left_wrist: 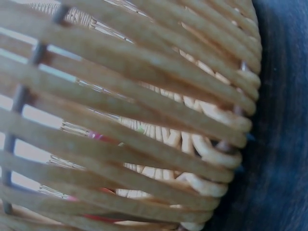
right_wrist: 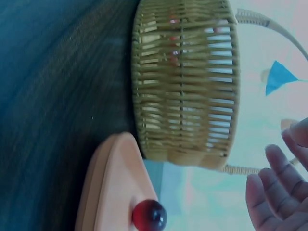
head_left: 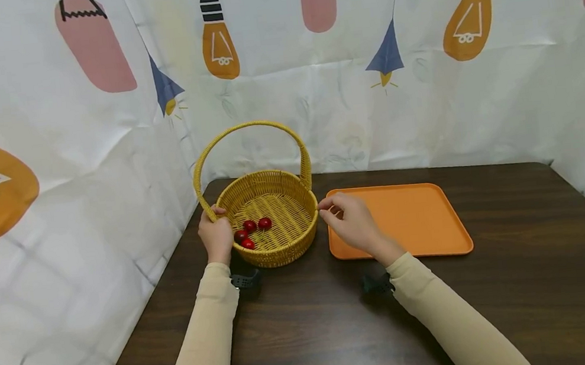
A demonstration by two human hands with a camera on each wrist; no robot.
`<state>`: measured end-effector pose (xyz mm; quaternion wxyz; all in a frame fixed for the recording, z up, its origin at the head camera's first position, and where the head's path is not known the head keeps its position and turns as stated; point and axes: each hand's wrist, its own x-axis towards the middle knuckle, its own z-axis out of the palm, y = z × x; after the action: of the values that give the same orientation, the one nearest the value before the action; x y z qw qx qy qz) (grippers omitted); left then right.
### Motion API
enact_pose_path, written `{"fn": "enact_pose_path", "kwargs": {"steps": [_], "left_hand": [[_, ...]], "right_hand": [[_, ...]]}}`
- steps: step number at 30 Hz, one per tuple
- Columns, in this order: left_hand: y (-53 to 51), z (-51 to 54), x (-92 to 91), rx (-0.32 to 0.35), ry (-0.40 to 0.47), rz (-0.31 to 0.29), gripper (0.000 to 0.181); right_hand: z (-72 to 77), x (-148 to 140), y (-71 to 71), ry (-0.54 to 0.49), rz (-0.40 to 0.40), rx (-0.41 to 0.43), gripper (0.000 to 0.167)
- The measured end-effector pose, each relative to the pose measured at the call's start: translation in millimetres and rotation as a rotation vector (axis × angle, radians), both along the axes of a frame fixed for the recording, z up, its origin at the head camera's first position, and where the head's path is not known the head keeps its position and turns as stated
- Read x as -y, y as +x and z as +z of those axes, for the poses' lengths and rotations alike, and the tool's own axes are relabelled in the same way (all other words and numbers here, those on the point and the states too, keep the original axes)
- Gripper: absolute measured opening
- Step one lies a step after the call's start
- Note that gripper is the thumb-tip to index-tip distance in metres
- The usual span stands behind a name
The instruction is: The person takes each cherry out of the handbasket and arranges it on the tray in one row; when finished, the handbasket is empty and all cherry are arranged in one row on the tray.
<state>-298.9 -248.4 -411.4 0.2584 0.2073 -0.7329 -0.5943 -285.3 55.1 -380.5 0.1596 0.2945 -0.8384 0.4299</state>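
Observation:
A yellow woven basket [head_left: 279, 257] with a tall arched handle stands on the table, several dark red cherry-like fruits [head_left: 265, 223] in its left part. My left hand [head_left: 216, 236] grips the rim at the foot of the handle. In the left wrist view the basket's slats [left_wrist: 144, 106] fill most of the picture, and that hand is out of sight. My right hand [head_left: 350, 224], fingers bent and holding nothing visible, hovers by the basket's right rim. In the right wrist view its fingers [right_wrist: 281, 185] are apart from the basket [right_wrist: 185, 91]. One red fruit [right_wrist: 149, 215] rests on the tray.
An orange tray [head_left: 414, 220] lies right of the basket, partly under my right hand; its corner [right_wrist: 118, 178] shows close to the basket in the right wrist view. The dark wooden table [head_left: 308, 329] meets a patterned white curtain [head_left: 283, 94] behind and at the sides.

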Motion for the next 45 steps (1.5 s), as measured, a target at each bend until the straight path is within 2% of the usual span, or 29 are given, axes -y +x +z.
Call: {"fn": "enact_pose_path", "kwargs": {"steps": [9, 16, 20, 26, 31, 38, 45], "left_hand": [[-0.3, 2.0, 0.1, -0.008, -0.006, -0.002, 0.020], [1.2, 1.3, 0.3, 0.002, -0.006, 0.004, 0.019], [1.1, 1.4, 1.3, -0.001, -0.002, 0.001, 0.019], [1.7, 0.1, 1.5, 0.000, 0.014, 0.001, 0.019], [0.7, -0.2, 0.6, -0.010, 0.000, 0.002, 0.019], [1.6, -1.5, -0.2, 0.001, -0.007, 0.008, 0.017], [0.7, -1.1, -1.5, -0.020, -0.008, 0.024, 0.014]], "right_hand": [[3.9, 15, 9.6, -0.026, 0.101, -0.060, 0.014], [-3.1, 33, 6.8, -0.070, 0.149, -0.103, 0.012], [-3.0, 49, 0.4, -0.033, 0.172, -0.019, 0.015], [-2.1, 75, -12.6, 0.132, 0.202, 0.151, 0.025], [2.3, 96, -20.0, 0.254, 0.245, 0.213, 0.028], [10.7, 118, -17.8, 0.370, 0.349, 0.342, 0.034], [7.3, 136, -22.7, 0.441, 0.351, 0.419, 0.037]]}}
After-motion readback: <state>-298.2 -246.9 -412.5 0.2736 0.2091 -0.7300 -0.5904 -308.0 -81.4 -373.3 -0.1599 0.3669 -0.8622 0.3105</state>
